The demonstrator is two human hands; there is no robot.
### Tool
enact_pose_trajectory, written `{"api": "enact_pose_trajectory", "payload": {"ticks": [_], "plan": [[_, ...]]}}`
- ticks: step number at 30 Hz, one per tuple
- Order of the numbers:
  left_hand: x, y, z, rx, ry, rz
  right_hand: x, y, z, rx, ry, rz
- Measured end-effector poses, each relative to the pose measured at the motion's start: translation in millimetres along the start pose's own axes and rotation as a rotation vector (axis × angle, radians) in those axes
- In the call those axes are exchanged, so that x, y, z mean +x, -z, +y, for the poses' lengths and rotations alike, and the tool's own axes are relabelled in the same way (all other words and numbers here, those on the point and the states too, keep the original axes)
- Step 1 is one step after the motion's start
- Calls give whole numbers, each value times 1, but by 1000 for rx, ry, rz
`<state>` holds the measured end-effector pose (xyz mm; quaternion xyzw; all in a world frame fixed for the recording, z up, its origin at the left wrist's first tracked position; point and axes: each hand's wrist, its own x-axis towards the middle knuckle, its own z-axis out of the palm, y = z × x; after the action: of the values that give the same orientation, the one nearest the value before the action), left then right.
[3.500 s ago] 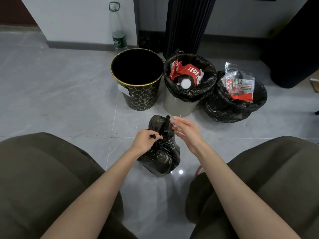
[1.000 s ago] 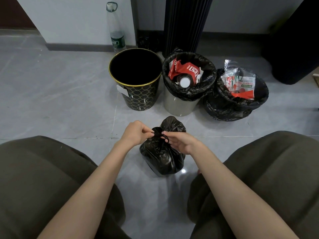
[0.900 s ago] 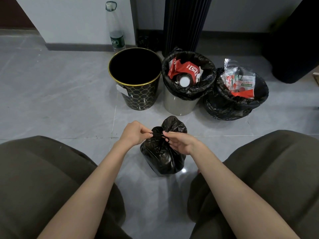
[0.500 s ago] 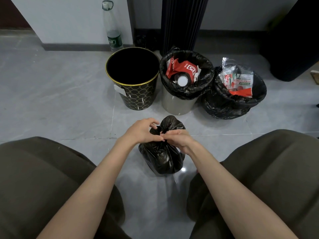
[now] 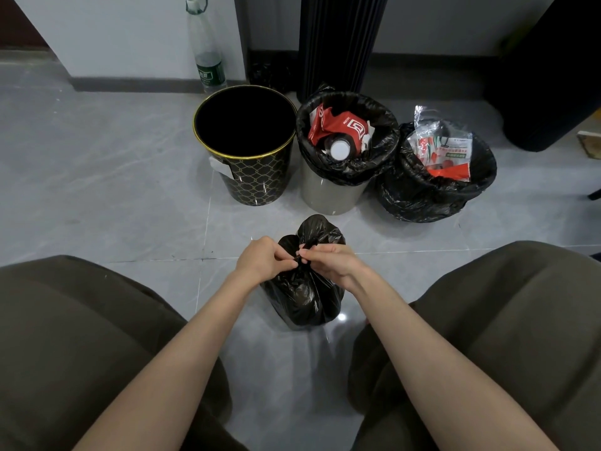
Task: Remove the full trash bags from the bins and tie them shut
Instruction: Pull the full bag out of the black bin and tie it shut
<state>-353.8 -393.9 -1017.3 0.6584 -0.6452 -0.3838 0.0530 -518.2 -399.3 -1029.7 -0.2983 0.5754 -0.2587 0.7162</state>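
Observation:
A small full black trash bag [image 5: 304,296] stands on the floor between my knees. My left hand [image 5: 260,260] and my right hand [image 5: 328,260] meet over its gathered neck, and each pinches a strand of the black plastic there. Behind it stand three bins. The black bin with a gold rim [image 5: 247,144] has no bag in it. The grey bin [image 5: 328,193] holds a black bag with red packaging and a white cap. The right bin [image 5: 422,190] is wrapped in a black bag holding clear and red wrappers.
A clear plastic bottle [image 5: 206,50] stands against the white wall behind the bins. A dark ribbed column [image 5: 338,37] rises behind the grey bin, and a big dark object [image 5: 553,70] fills the far right. My knees [image 5: 81,320] flank the bag.
My hands have come together over the bag's neck and now pinch the strands close to the knot. The bag stays in the same spot.

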Motion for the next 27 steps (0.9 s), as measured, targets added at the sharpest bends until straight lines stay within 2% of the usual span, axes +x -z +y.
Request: {"api": "enact_pose_trajectory", "payload": {"ticks": [2,6,9,13,15,18,19,21,27], "plan": [[1,-1,0,55,5,-3,-1,1,0,-8,-13,-11],[-1,0,5,273,2,120,-3,1,-3,-53,24,-16],[0,1,5,356,-17,128,-3,2,-4,-92,70,-29],[1,1,2,420,-71,54,-3,3,-6,-364,183,15],[7,1,-3,330,-87,-3,-2,3,-7,-518,275,65],[20,8,-8,-50,-121,-58,-1,6,-6,-652,361,115],[23,11,-8,-80,-144,-36,-2,6,-5,-678,375,127],[31,18,-3,25,-228,-1,-4,6,-4,-710,390,147],[41,22,35,648,-536,-140,-14,5,-3,-747,414,178]]}}
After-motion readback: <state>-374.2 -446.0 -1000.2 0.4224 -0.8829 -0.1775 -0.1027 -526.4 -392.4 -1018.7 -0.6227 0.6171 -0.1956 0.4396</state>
